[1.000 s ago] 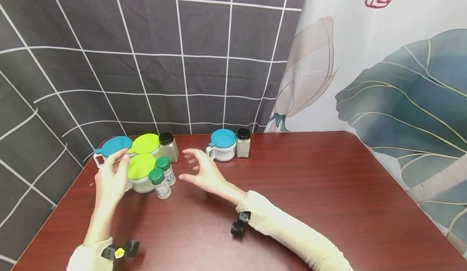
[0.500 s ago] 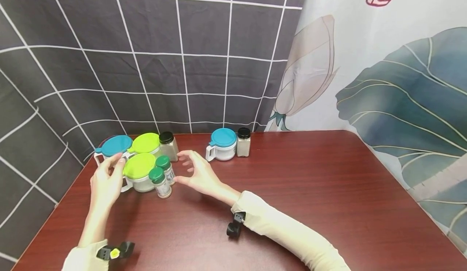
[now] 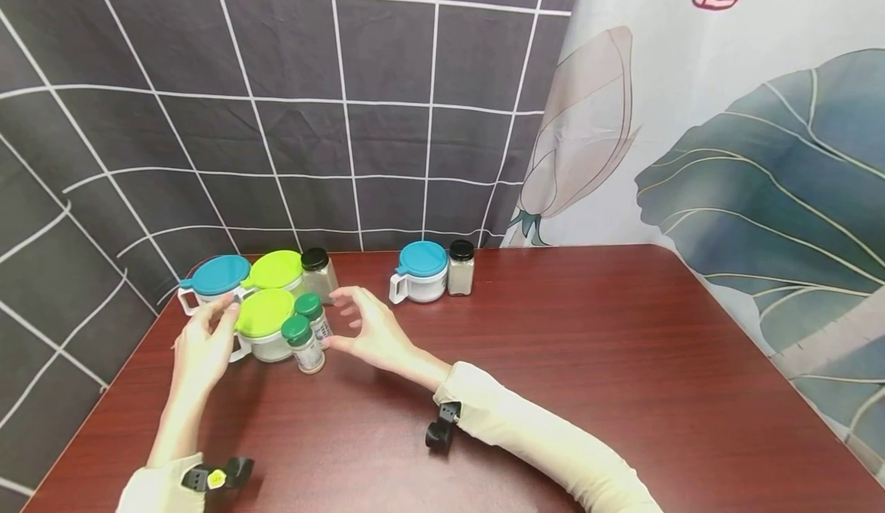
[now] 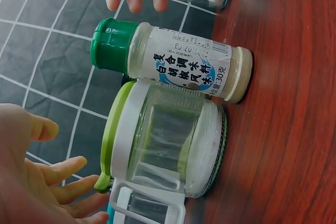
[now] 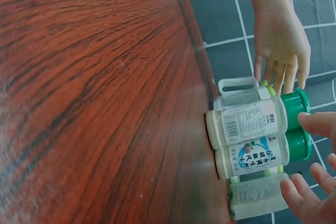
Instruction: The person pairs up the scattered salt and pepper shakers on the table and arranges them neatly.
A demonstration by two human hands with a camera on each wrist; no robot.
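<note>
Your left hand [image 3: 202, 348] is at the handle side of the front lime pot [image 3: 265, 315], its fingers apart. Your right hand [image 3: 379, 336], thumb and fingers spread, is beside the near shaker [image 3: 307, 353] and far shaker [image 3: 309, 306]; contact I cannot tell. Both shakers stand upright on the table [image 3: 553, 390], just right of that pot, before the black-capped jar [image 3: 319, 276].

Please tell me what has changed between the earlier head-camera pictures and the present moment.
The right hand has moved left, closer to the green-capped shakers. The left hand has shifted slightly left and back toward the person. Neither visibly took hold of or let go of anything. The shakers, lime-lidded jars, blue-lidded jars and black-capped jars stayed in place.
</note>
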